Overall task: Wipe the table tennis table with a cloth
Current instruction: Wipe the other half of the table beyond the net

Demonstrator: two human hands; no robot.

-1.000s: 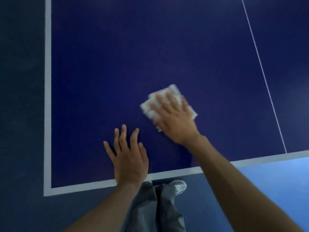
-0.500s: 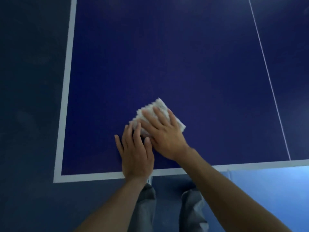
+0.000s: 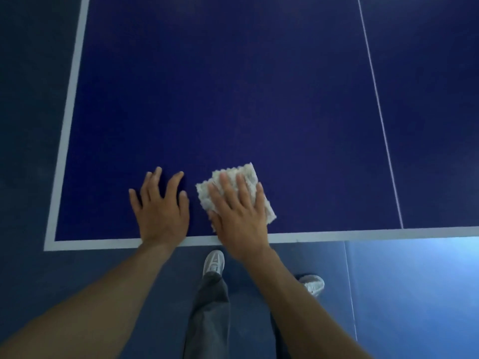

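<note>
**A:** What is at the bottom of the frame?

**B:** Grey trousers (image 3: 210,320) at bottom centre, with a pale shoe (image 3: 213,261) pointing toward the table. A second shoe (image 3: 312,283) shows to its right, partly hidden by the right forearm. Both stand on a blue floor (image 3: 414,294), which is brighter at lower right.

**A:** And the hands?

**B:** The left hand (image 3: 162,213) lies palm down on the table (image 3: 233,99), left of centre. Its fingers are straight and spread, it holds nothing, and its wrist crosses the near edge. The right hand (image 3: 241,221) is just beside it, apart from it. It is also flat, with the fingers straight and slightly fanned, pressing down on the cloth (image 3: 250,174).

**A:** Where exactly is the cloth?

**B:** Just above the middle of the frame's lower half, close to the near edge of the table and under the right palm and fingers. It is white, fluffy and folded into a rough rectangle. Its far corner and both side edges stick out past the fingers.

**A:** Farther up?

**B:** Dark blue table surface. A white border line (image 3: 337,233) runs along the near edge and turns up the left side. A thin line (image 3: 378,112) runs away toward the upper right.
</note>
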